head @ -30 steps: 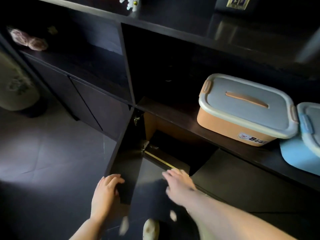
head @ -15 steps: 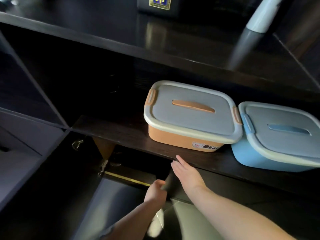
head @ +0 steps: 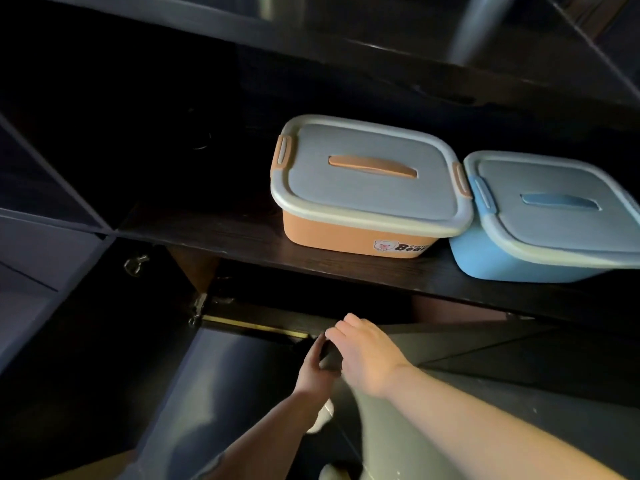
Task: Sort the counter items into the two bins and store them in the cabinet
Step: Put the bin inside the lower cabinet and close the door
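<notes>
Your left hand sat low in the centre of the frame, its fingers curled around the top edge of the dark right door, gripping it. Your right hand lay just to the right of it, touching the same edge, with its fingers close together and bent lightly over the top of the door; whether they truly gripped it, I could not tell. Both forearms ran in from the bottom of the frame.

To the left of your hands the left door stood swung wide, with a brass strip and a metal hinge showing at the mouth of the lower compartment.

Above your hands, in the middle of the frame, the shelf carried both bins. The orange bin stood right of centre, its grey lid on and a bear label on its front. The blue bin stood at the right edge of the frame, just beside the orange one and tilted a little, also lidded. The left part of that shelf lay in deep shadow.
</notes>
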Demonstrator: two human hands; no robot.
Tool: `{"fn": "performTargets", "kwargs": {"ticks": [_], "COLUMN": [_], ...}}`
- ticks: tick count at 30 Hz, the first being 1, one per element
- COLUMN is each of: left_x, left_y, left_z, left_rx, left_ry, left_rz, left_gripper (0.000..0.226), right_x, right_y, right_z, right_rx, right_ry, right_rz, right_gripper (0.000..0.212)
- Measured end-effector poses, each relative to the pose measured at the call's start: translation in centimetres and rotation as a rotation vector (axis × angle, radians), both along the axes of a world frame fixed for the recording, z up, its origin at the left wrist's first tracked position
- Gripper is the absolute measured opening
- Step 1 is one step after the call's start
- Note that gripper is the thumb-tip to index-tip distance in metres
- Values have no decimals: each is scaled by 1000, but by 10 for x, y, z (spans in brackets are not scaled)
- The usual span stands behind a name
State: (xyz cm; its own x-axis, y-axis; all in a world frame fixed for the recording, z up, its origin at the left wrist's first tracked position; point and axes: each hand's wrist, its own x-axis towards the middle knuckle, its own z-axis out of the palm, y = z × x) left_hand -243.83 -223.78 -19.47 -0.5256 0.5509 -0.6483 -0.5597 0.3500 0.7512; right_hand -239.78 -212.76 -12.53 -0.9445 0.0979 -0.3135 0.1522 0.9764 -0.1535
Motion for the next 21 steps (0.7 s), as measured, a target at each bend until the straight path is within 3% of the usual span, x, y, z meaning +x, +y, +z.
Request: {"fn": "performTargets", "kwargs": {"ticks": [4, 6, 9, 16, 21], "left_x": [18, 30, 46, 90, 103], "left_y": [-15, -13, -9, -23, -25], "left_z": [4, 3, 2, 10, 11], "left_rx": [7, 4, -32, -229, -282], "left_ry": [-442, -539, -522, -551, -533], "left_rz": [170, 170, 74, -31, -145], "left_gripper": [17, 27, 35, 29, 32], "right_x": [26, 41, 62, 112, 142], "right_y": [-10, -19, -35, -57, -63], "right_z": [3, 1, -3, -11, -11], "right_rx": [-207, -251, -305, -407, -174], "right_ry": [71, 114, 169, 184, 332], "right_rz": [-177, -268, -398, -609, -635], "right_gripper": [41, 35, 25, 18, 16]}}
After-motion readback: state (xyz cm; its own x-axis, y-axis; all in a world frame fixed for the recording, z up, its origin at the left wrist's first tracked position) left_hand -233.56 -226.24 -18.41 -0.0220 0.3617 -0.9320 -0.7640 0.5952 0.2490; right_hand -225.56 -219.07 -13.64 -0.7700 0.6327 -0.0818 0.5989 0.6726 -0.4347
